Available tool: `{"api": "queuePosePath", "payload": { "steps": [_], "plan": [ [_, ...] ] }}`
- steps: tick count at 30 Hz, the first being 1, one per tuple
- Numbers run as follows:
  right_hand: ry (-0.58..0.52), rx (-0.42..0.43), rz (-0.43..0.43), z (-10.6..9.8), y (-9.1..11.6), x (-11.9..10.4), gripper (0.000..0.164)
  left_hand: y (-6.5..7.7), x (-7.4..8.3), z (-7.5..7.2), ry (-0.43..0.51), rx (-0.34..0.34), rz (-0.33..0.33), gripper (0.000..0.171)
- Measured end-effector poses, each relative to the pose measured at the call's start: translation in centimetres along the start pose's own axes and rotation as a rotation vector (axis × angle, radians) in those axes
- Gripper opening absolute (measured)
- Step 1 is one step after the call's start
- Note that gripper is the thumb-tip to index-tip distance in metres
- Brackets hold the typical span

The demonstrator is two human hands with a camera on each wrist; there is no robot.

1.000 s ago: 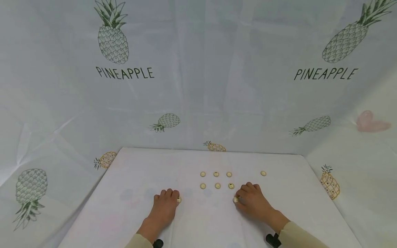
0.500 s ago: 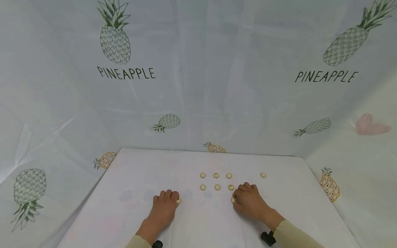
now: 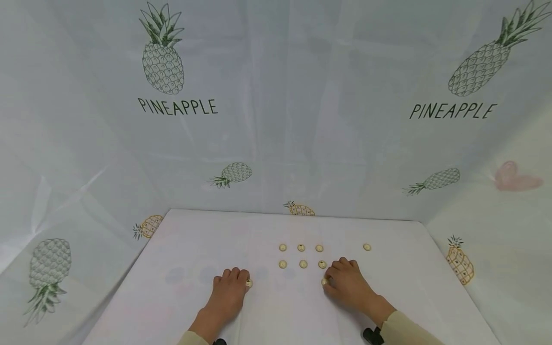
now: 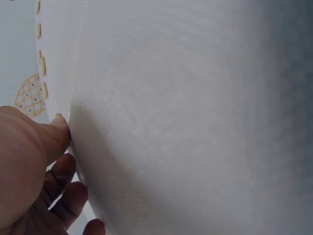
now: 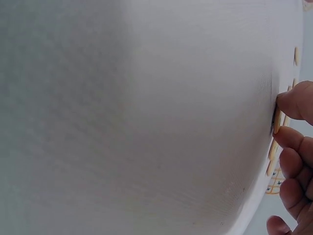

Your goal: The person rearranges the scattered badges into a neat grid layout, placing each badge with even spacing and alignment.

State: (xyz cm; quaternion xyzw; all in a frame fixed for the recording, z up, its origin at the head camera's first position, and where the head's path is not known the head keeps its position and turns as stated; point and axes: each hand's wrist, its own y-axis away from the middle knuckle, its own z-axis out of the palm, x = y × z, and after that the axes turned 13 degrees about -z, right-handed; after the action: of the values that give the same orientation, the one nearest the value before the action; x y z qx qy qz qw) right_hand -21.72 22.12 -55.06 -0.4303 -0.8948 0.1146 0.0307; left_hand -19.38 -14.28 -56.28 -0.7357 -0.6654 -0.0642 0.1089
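In the head view my left hand (image 3: 230, 292) rests on the white table, its thumb and index finger at a small round pale-yellow disc (image 3: 248, 283). The left wrist view shows only a sliver of that disc (image 4: 58, 115) by the thumb tip. My right hand (image 3: 348, 285) pinches another round disc (image 3: 325, 282), partly covered by its fingers. Seen edge-on in the right wrist view, this disc (image 5: 277, 120) stands between thumb and index finger, at the cloth surface. Beyond the hands lie two rows of like discs, a back row (image 3: 301, 247) and a front row (image 3: 303, 264).
A lone disc (image 3: 367, 247) lies to the right of the back row. The white table (image 3: 207, 239) ends at a far edge before a hanging cloth (image 3: 276, 120) printed with pineapples. Dark wrist cameras (image 3: 373, 335) sit at the sleeves.
My right hand has slid slightly left with its disc, then stayed about there. My left hand keeps its place. The whole head view has shifted a little, so everything appears lower.
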Motion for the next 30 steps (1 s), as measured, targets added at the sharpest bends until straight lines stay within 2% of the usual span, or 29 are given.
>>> {"api": "queuePosePath", "payload": {
  "steps": [3, 9, 17, 25, 30],
  "plan": [
    [0.016, 0.001, -0.012, 0.04, 0.13, 0.07, 0.018, 0.04, 0.27, -0.40, 0.006, -0.032, -0.015, 0.023],
    [0.099, 0.040, -0.100, 0.10, 0.58, 0.21, 0.022, 0.08, 0.57, -0.46, -0.011, -0.060, -0.026, 0.024],
    [0.122, 0.086, -0.139, 0.32, 0.71, 0.51, 0.020, 0.09, 0.56, -0.29, -0.011, -0.042, -0.020, 0.025],
    [0.118, 0.077, -0.136, 0.00, 0.63, 0.35, 0.020, 0.09, 0.56, -0.11, -0.014, -0.032, -0.019, 0.024],
    [0.102, 0.071, -0.133, 0.05, 0.54, 0.31, 0.021, 0.07, 0.26, 0.40, -0.023, 0.004, -0.014, 0.026]
  ]
}}
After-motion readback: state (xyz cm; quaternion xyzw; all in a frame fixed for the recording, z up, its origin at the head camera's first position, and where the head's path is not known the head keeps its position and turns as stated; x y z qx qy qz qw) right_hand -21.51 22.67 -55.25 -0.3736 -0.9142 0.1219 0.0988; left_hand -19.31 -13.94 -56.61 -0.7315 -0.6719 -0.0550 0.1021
